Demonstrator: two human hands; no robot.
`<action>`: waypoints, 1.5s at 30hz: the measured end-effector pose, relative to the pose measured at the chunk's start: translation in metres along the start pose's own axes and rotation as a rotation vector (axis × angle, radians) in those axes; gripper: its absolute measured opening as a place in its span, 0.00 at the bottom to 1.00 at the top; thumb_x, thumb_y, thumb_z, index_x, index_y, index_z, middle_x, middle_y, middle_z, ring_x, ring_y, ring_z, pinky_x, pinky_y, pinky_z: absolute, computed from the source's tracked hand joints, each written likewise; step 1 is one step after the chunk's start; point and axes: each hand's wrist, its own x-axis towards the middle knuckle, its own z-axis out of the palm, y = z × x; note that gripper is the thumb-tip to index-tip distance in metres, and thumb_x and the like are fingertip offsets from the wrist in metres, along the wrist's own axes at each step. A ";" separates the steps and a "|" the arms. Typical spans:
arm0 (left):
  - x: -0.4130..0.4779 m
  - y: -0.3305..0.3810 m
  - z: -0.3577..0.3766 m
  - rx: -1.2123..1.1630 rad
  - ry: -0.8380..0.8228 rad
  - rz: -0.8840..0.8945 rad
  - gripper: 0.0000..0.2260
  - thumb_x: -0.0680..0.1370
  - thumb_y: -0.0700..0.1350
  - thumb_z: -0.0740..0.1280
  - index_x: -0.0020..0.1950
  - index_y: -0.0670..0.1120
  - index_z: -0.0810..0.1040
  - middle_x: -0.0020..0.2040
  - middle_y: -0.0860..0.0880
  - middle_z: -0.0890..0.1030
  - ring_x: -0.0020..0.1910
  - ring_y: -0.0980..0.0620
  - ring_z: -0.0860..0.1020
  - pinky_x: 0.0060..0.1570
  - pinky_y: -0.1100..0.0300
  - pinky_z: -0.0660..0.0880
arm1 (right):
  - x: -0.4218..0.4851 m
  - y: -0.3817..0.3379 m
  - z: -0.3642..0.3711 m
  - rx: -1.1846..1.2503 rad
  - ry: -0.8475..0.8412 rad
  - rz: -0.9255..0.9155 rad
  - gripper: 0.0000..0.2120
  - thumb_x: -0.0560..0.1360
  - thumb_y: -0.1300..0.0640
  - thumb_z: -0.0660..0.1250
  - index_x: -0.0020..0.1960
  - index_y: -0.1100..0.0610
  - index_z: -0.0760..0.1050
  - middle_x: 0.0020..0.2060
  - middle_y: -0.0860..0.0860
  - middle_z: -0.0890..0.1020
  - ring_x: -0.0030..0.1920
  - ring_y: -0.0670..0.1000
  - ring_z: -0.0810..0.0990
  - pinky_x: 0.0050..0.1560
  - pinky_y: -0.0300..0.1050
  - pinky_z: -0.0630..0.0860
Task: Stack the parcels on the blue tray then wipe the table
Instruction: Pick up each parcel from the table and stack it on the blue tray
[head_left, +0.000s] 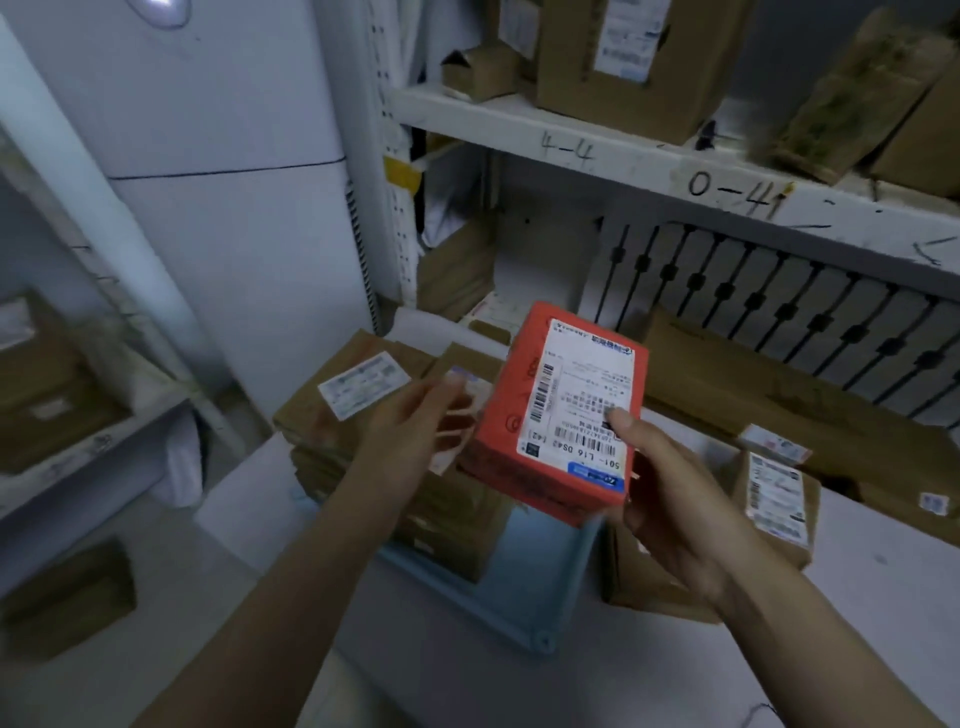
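The right hand (675, 499) is gripping the red parcel (563, 410); the left hand (410, 426), fingers straight, is hovering beside it.

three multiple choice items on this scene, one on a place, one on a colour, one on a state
1. Where is the orange parcel?
A. on the top shelf
B. held in the air above the blue tray
C. on the floor

2. What colour is the parcel's label?
A. white
B. green
C. black

3. What is the right hand doing?
A. lying flat on the table
B. hanging idle
C. gripping the parcel

Answers: B, the parcel is lifted, with the tray below it; A, the printed label is white; C, its thumb presses on the label.
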 end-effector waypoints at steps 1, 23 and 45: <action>0.006 0.003 -0.015 -0.016 0.040 0.024 0.15 0.81 0.55 0.62 0.55 0.46 0.82 0.48 0.49 0.86 0.49 0.51 0.85 0.49 0.56 0.79 | 0.008 -0.003 0.016 -0.010 -0.027 -0.001 0.23 0.71 0.47 0.70 0.64 0.55 0.77 0.55 0.55 0.86 0.55 0.55 0.85 0.59 0.56 0.80; 0.120 -0.020 -0.152 0.068 0.185 -0.162 0.22 0.79 0.63 0.58 0.53 0.49 0.82 0.47 0.47 0.85 0.51 0.49 0.82 0.54 0.53 0.75 | 0.126 0.014 0.210 -0.322 -0.007 0.162 0.19 0.81 0.53 0.66 0.70 0.55 0.73 0.62 0.52 0.82 0.60 0.52 0.81 0.62 0.49 0.78; 0.062 0.025 -0.086 0.335 0.464 0.542 0.06 0.78 0.51 0.63 0.51 0.60 0.78 0.53 0.51 0.80 0.57 0.48 0.78 0.56 0.43 0.76 | 0.079 0.016 0.121 0.018 0.118 -0.002 0.11 0.79 0.63 0.66 0.61 0.65 0.78 0.43 0.57 0.83 0.42 0.55 0.83 0.51 0.49 0.84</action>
